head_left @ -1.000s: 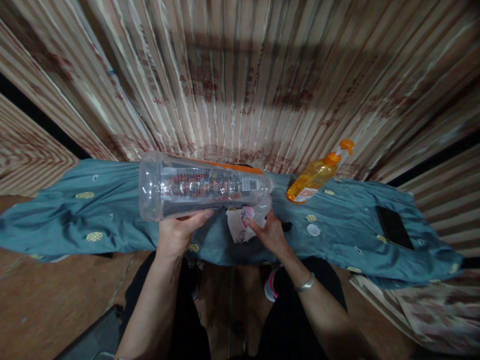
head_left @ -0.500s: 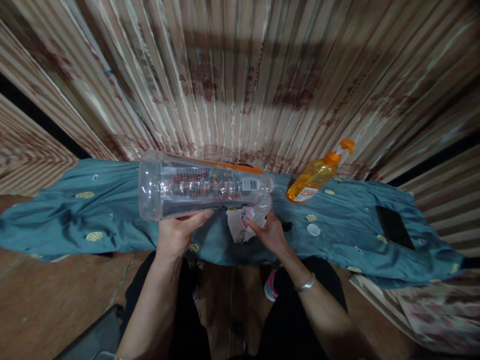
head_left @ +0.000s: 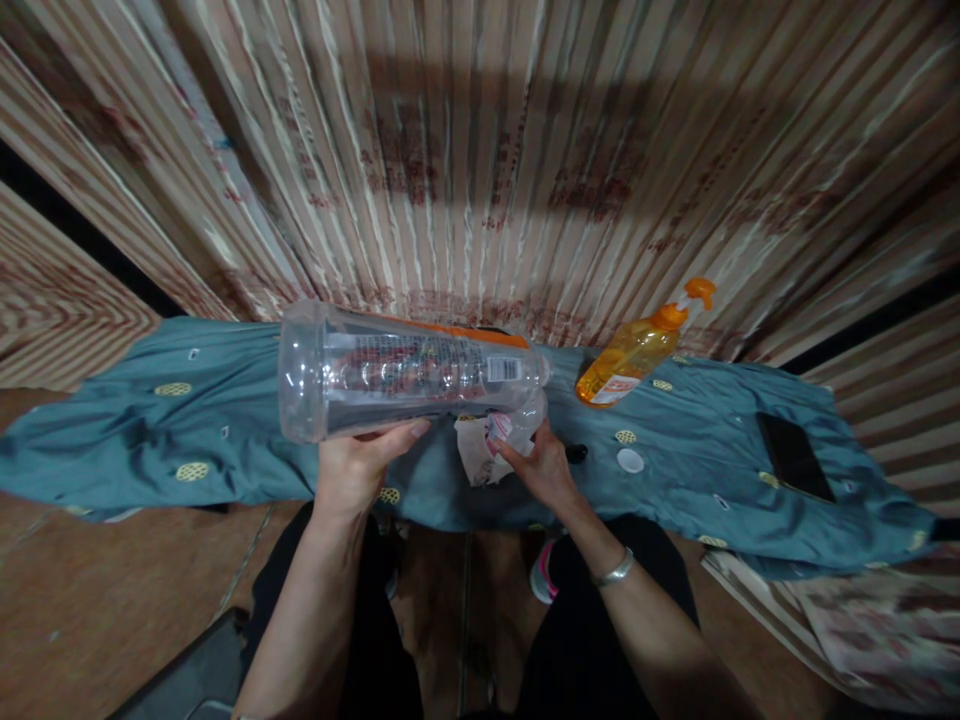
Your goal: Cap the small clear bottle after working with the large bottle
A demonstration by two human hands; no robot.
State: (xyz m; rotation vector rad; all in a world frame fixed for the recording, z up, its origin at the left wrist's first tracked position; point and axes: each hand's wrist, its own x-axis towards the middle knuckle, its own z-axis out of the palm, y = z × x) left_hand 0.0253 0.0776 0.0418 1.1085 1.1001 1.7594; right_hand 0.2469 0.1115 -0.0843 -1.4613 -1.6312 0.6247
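A large clear plastic bottle (head_left: 397, 370) with a printed, orange-edged label lies sideways in the air, its wide base to the left and its neck to the right. My left hand (head_left: 352, 465) grips it from below near the base, thumb along its side. My right hand (head_left: 546, 465) is closed on a small clear plastic piece (head_left: 529, 412) just under the big bottle's neck; whether the two touch I cannot tell. Beside my right fingers is a crumpled beige piece (head_left: 472, 460) with red and white print nearby. The right fingers are partly hidden.
Teal patterned cloth (head_left: 247, 440) covers a narrow bench. On it stand or lie an orange pump bottle (head_left: 630, 355), a white round cap (head_left: 631, 460), a small black object (head_left: 576, 453) and a dark phone-like slab (head_left: 796, 458). Behind hangs a striped curtain (head_left: 465, 150).
The whole view has shifted very slightly. Both hands keep their hold, and the bottle stays at the same tilt.
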